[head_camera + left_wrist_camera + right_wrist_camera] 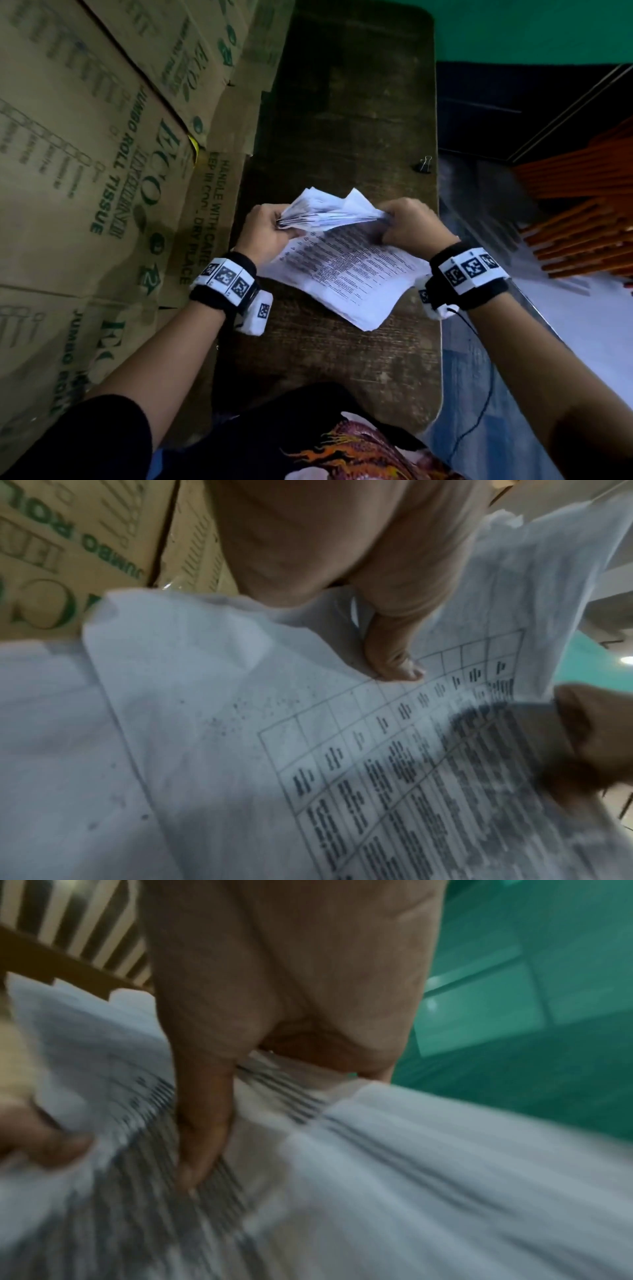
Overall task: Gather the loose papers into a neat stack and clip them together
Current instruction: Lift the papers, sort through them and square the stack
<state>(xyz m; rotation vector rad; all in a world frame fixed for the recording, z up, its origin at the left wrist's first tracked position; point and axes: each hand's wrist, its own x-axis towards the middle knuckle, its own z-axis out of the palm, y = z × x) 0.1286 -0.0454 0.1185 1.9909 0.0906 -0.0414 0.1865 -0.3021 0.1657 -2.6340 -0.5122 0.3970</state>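
Printed white papers (346,270) are held over a dark wooden table (342,102), their sheets uneven and fanned at the far edge. My left hand (270,224) grips the bundle's left end, and my right hand (407,222) grips its right end. In the left wrist view my thumb (394,653) presses on a sheet with a printed grid (377,750). The right wrist view is blurred; my thumb (202,1123) lies across the papers (411,1177). A small black binder clip (424,165) lies on the table near its right edge, beyond my right hand.
Stacked cardboard cartons (85,154) printed with green text stand tight against the table's left side. Orange rods (582,219) lie on the floor to the right. A green wall (513,27) is beyond the table's far end.
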